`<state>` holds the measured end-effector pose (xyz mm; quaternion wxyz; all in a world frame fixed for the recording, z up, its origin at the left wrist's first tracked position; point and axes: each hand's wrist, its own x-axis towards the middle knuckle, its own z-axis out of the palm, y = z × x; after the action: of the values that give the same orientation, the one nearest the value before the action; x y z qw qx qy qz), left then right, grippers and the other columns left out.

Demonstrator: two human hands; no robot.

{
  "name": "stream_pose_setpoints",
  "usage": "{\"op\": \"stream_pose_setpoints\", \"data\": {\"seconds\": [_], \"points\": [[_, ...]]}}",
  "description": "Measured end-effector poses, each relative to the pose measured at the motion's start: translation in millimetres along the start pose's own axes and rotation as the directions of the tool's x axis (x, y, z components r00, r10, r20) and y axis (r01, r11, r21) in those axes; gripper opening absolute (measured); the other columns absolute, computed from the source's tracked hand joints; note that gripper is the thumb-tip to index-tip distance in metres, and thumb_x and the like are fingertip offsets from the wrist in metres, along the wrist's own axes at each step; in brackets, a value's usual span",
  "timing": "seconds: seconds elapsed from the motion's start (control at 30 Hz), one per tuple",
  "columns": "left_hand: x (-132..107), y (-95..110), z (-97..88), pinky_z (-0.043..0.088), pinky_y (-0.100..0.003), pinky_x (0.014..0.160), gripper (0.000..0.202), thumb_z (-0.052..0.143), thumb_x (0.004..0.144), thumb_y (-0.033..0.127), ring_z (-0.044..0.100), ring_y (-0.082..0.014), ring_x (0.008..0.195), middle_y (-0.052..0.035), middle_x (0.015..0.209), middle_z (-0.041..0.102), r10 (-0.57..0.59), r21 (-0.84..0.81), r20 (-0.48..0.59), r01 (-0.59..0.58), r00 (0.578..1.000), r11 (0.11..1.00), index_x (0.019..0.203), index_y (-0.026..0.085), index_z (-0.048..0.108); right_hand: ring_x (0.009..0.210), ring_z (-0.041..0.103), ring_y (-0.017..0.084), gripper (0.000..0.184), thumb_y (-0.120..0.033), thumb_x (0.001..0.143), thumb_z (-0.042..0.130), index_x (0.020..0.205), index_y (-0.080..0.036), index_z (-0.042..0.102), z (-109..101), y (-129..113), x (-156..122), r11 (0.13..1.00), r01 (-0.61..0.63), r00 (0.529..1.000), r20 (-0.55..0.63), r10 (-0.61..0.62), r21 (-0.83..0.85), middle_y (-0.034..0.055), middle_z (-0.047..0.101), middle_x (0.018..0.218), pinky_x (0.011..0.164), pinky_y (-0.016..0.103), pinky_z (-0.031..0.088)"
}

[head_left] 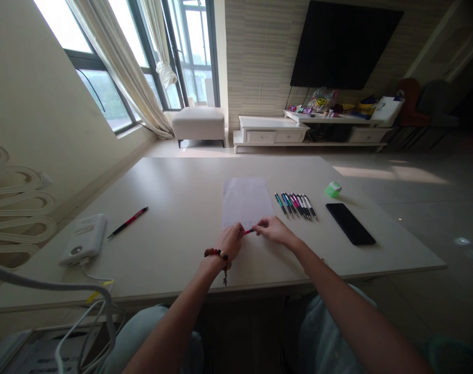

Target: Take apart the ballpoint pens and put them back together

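Observation:
Between my two hands lies a red and black pen [249, 231], held level over the near edge of a white sheet of paper [246, 200]. My left hand [232, 239], with a beaded bracelet [216, 253] at its wrist, pinches one end. My right hand [273, 229] pinches the other end with thumb and fingers. My fingers hide both ends of the pen. Right of the paper, several pens [295, 205] lie side by side in a row, in green, blue, pink and white. Another red and black pen [127, 222] lies alone at the left.
A white power strip [84, 240] with a cable sits on the table's left [174, 208]. At the right are a black phone [350, 223] and a small green and white object [333, 189]. A grey cable [45, 283] arcs across the lower left, near the table's front edge.

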<state>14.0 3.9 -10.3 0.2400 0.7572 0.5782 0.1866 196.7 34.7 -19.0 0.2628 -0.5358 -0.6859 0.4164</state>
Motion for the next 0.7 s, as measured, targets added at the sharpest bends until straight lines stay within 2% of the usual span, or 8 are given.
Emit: {"op": "stream_pose_setpoints", "data": {"seconds": [0.17,0.27,0.37,0.43,0.57,0.7], "points": [[5.2,0.8,4.2,0.040,-0.031,0.070,0.020,0.039,0.087,0.023,0.057,-0.0209,0.081,-0.0078,0.086,0.065,0.003,-0.012,-0.003,-0.003,1.000,1.000,0.089,0.017,0.057,0.071,0.061,0.018,0.029,-0.042,0.070,0.064,0.074,-0.014,0.069,-1.4,4.7,7.6,1.000,0.019,0.998,-0.055,-0.019,-0.011,0.0076,0.069,0.074,0.063,0.027,0.044],[4.5,4.7,-1.7,0.040,-0.030,0.071,0.017,0.041,0.086,0.021,0.057,-0.0203,0.082,-0.0080,0.087,0.065,-0.007,-0.039,-0.036,0.005,0.999,0.999,0.089,0.017,0.058,0.063,0.059,0.015,0.030,-0.041,0.068,0.066,0.075,-0.012,0.066,-3.9,-1.5,6.2,0.992,0.034,0.999,-0.031,-0.031,0.119,0.0055,0.066,0.067,0.057,0.026,0.044],[0.8,8.4,-12.4,0.040,-0.029,0.069,0.018,0.040,0.087,0.021,0.057,-0.0177,0.078,-0.0057,0.084,0.065,0.037,-0.099,-0.094,-0.046,0.995,0.994,0.091,0.019,0.057,0.062,0.059,0.013,0.034,-0.039,0.061,0.073,0.079,-0.013,0.063,-7.0,-12.7,0.4,0.954,0.110,0.994,-0.040,-0.103,0.278,0.0039,0.065,0.072,0.055,0.024,0.045],[-2.0,10.0,-19.3,0.040,-0.027,0.067,0.020,0.037,0.087,0.020,0.057,-0.0152,0.072,-0.0030,0.079,0.065,0.067,-0.149,-0.121,-0.085,0.990,0.985,0.090,0.019,0.057,0.059,0.058,0.012,0.035,-0.041,0.062,0.072,0.080,-0.013,0.061,-7.9,-19.7,-4.2,0.936,0.122,0.992,-0.051,-0.111,0.329,0.0040,0.065,0.073,0.050,0.022,0.043],[-5.7,13.5,-27.1,0.039,-0.025,0.063,0.026,0.034,0.088,0.024,0.053,-0.0130,0.063,-0.0003,0.069,0.061,0.060,-0.139,-0.124,-0.077,0.990,0.987,0.087,0.019,0.059,0.042,0.047,0.009,0.034,-0.047,0.071,0.063,0.077,-0.014,0.058,-5.7,-27.6,-10.0,0.929,0.087,0.995,-0.069,-0.066,0.359,-0.0006,0.057,0.054,0.039,0.021,0.033],[-7.1,17.5,-29.0,0.037,-0.024,0.062,0.026,0.041,0.086,0.036,0.052,-0.0137,0.066,-0.0001,0.069,0.060,0.072,-0.103,-0.062,-0.078,0.996,0.992,0.087,0.020,0.062,0.054,0.055,0.012,0.028,-0.039,0.069,0.067,0.080,-0.015,0.061,-4.1,-30.8,-11.9,0.937,0.193,0.979,-0.114,-0.166,0.292,0.0015,0.061,0.062,0.049,0.024,0.042]]}}
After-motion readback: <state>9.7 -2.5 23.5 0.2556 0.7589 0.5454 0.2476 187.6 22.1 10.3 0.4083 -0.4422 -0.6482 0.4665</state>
